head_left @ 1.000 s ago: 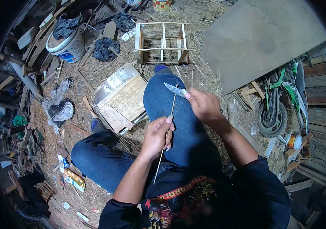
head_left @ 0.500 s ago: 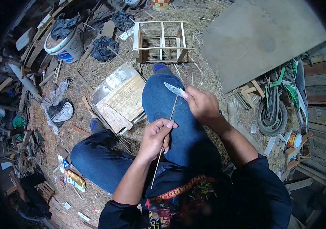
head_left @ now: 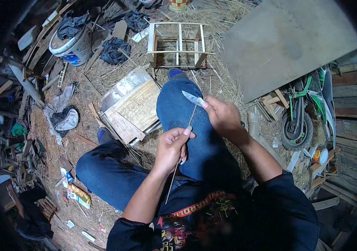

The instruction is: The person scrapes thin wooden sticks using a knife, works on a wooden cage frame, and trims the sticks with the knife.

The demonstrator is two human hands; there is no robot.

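Note:
My right hand (head_left: 222, 115) is wrapped round the handle of a knife (head_left: 192, 98), its blade pointing up and to the left above my knee. In my left hand (head_left: 171, 149) a thin stick (head_left: 171, 185) is pinched between thumb and fingers. The stick slants from my lap up to the knife, its upper end meeting or lying just behind the blade near the handle. Both hands are over my raised thigh in blue jeans (head_left: 177, 100).
Ahead stands a slatted wooden frame (head_left: 179, 42). Boards (head_left: 130, 111) lie left of my knee, a bucket (head_left: 71, 48) further left. A large flat panel (head_left: 287, 46) and a motorbike wheel (head_left: 296, 131) are on the right. Another person (head_left: 30, 209) is at the lower left.
My left hand has moved slightly down the thigh from where it was a second ago, still gripping the stick. The knife has shifted a little against the stick's upper end.

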